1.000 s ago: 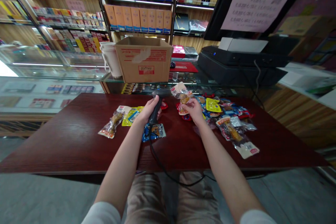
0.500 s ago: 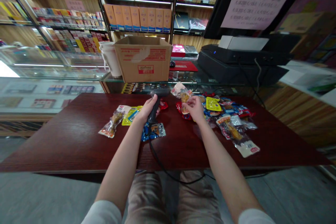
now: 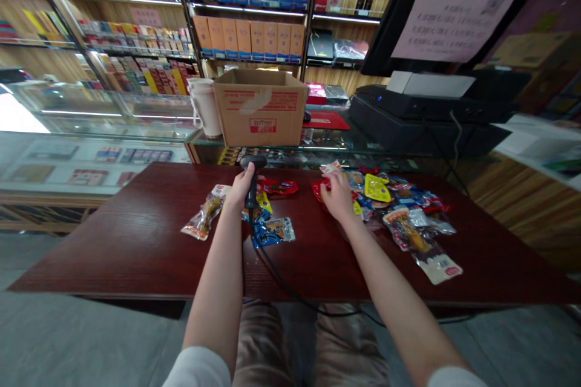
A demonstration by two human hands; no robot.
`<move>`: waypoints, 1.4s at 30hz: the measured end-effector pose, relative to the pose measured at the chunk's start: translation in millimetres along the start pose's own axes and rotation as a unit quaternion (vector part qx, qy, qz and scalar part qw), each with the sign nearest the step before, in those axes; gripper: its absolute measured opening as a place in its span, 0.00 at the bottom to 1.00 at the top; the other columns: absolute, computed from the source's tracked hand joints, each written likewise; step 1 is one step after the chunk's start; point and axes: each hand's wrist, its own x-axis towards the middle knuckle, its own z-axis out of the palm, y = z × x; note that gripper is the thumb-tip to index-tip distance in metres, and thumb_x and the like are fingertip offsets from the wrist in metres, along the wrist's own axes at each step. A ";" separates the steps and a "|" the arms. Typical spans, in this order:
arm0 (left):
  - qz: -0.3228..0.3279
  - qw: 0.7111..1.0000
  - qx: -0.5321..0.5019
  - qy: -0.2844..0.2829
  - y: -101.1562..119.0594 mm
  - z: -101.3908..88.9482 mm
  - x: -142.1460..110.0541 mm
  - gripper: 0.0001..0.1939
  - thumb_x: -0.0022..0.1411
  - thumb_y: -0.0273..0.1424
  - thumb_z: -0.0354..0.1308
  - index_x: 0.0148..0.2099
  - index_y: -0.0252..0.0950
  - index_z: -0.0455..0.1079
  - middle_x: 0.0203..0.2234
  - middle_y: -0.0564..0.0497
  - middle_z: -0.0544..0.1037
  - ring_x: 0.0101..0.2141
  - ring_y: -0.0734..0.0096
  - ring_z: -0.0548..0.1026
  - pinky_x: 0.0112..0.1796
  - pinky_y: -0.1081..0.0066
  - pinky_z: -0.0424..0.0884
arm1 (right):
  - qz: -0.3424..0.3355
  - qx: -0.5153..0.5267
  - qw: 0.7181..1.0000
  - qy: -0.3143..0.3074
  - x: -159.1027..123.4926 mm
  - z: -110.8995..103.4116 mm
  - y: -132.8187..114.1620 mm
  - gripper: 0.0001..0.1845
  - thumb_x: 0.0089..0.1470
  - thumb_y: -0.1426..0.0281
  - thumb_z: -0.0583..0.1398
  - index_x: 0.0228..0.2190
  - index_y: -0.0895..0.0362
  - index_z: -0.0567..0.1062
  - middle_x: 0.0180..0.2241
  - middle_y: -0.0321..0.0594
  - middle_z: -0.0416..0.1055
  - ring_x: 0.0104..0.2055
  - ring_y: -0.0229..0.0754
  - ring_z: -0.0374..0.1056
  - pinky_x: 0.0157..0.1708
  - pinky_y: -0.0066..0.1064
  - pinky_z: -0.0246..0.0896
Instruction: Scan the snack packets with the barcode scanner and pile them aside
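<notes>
My left hand [image 3: 240, 188] is wrapped round the handle of a black barcode scanner [image 3: 252, 184], its head tilted up over the table. Under and beside it lie a blue snack packet [image 3: 275, 231], a red snack packet [image 3: 280, 187] and a clear packet with a chicken leg [image 3: 206, 213]. My right hand [image 3: 338, 196] is at the left edge of a heap of snack packets, fingers curled over a white-ended snack packet [image 3: 331, 167] that is mostly hidden beneath it. A yellow packet [image 3: 376, 187] and another chicken leg packet [image 3: 415, 236] lie right of that hand.
A cardboard box [image 3: 263, 112] and a white cup [image 3: 207, 110] stand on the glass counter behind the dark red table [image 3: 136, 242]. Black machines [image 3: 422, 118] and a screen with a paper notice [image 3: 458, 12] are at the right. The scanner's cable [image 3: 281, 281] crosses the table's front edge.
My right hand has lowered the white-ended packet toward the heap and now covers most of it. The scanner has moved left with my left hand, exposing more of the red packet. The view has shifted slightly.
</notes>
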 end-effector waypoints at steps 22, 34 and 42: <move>0.017 0.997 -0.016 -0.080 -0.4 10.4 -4.7 0.25 0.60 0.50 0.58 0.41 0.29 0.69 0.28 0.46 0.79 0.16 0.80 0.68 0.17 0.77 0.65 | 0.096 0.094 0.987 -0.086 10.3 26.8 -19.0 0.09 0.48 0.67 0.62 0.31 0.53 0.66 0.29 0.37 0.69 0.32 0.45 0.67 0.35 0.35 0.60; -0.024 0.974 -0.010 -0.225 -27.0 52.4 -23.6 0.29 0.58 0.53 0.58 0.44 0.30 0.72 0.17 0.53 0.71 0.14 0.78 0.66 0.15 0.78 0.62 | 0.142 0.177 0.974 0.004 -7.3 3.7 5.0 0.19 0.45 0.64 0.63 0.40 0.53 0.66 0.37 0.43 0.75 0.39 0.51 0.72 0.41 0.43 0.65; -0.009 0.968 0.009 -0.252 -39.2 56.9 -20.8 0.29 0.55 0.55 0.59 0.39 0.30 0.72 0.18 0.52 0.71 0.14 0.78 0.66 0.15 0.78 0.62 | 0.125 0.178 0.976 -0.011 -6.8 -2.8 -3.3 0.18 0.47 0.65 0.62 0.41 0.53 0.67 0.39 0.46 0.76 0.42 0.52 0.73 0.43 0.43 0.66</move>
